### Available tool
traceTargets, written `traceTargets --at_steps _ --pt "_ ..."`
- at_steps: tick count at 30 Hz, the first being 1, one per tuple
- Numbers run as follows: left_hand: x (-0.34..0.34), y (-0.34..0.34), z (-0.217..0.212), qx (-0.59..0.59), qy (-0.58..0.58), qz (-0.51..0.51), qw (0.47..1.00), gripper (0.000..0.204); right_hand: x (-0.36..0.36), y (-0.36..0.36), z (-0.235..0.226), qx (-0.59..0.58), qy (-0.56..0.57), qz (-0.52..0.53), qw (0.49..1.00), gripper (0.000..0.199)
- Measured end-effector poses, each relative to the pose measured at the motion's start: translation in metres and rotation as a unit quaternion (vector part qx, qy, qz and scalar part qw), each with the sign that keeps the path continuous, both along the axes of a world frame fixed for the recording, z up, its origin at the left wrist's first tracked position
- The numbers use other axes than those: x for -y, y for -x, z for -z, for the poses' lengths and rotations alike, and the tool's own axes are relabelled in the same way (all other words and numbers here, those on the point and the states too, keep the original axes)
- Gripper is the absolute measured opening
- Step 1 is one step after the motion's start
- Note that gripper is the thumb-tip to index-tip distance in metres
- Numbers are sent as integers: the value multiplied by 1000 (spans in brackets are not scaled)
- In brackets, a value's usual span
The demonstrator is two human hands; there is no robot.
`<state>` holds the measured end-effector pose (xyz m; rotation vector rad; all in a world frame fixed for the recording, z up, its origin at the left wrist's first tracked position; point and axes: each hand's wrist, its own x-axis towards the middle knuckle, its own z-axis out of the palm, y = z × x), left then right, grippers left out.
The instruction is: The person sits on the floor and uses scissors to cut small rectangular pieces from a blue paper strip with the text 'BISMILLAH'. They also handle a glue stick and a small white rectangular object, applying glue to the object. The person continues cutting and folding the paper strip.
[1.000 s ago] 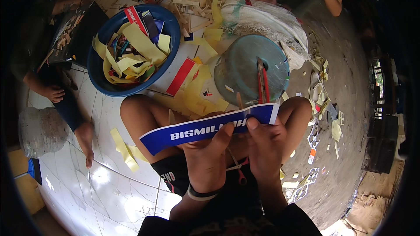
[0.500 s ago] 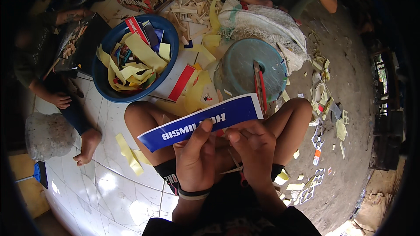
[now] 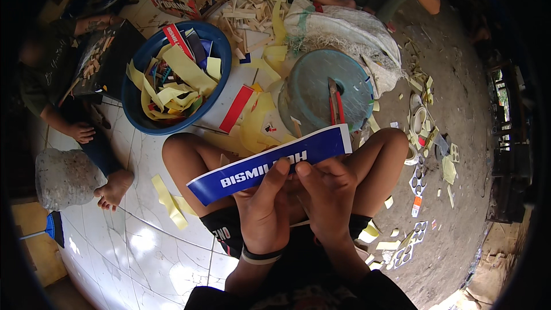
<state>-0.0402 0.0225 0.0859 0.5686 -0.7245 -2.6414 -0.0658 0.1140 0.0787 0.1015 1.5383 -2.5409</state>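
Note:
A long blue sticker strip [image 3: 251,177] with white lettering and a pale border is held above my lap, its right end raised higher than its left. My left hand [image 3: 265,212] grips its lower edge, thumb on the printed face and fingers behind. Close beside it, my right hand [image 3: 332,195] pinches the same strip with its thumb also on the front. The fingers behind the strip are mostly hidden. A thin pale wooden stick tip pokes up past the strip's top edge.
Ahead stands a round turquoise tub [image 3: 321,83] with red-handled pliers [image 3: 335,103] on it. A blue basin [image 3: 131,112] holds yellow and printed scraps. A red strip [image 3: 236,109] lies on the tiles. Wood pieces [image 3: 252,14] and a white sack [image 3: 344,34] lie farther off. Two people sit nearby.
The strip has shifted slightly right. My right thumb, formerly below the strip's edge, now presses on its face next to my left thumb. The scissors on my lap are now hidden.

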Motion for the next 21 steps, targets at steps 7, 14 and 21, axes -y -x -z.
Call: traceTargets --at_steps 7,14,21 --pt "-1 0 3 13 1 13 1000 21 -4 -1 4 -20 3 -5 1000 9" --pt "-1 1 1 8 9 18 1000 22 -6 -1 4 -55 -21 -4 998 11" --pt "-5 1 -3 -1 40 -2 999 22 -9 -6 -2 -66 -42 39 996 14"
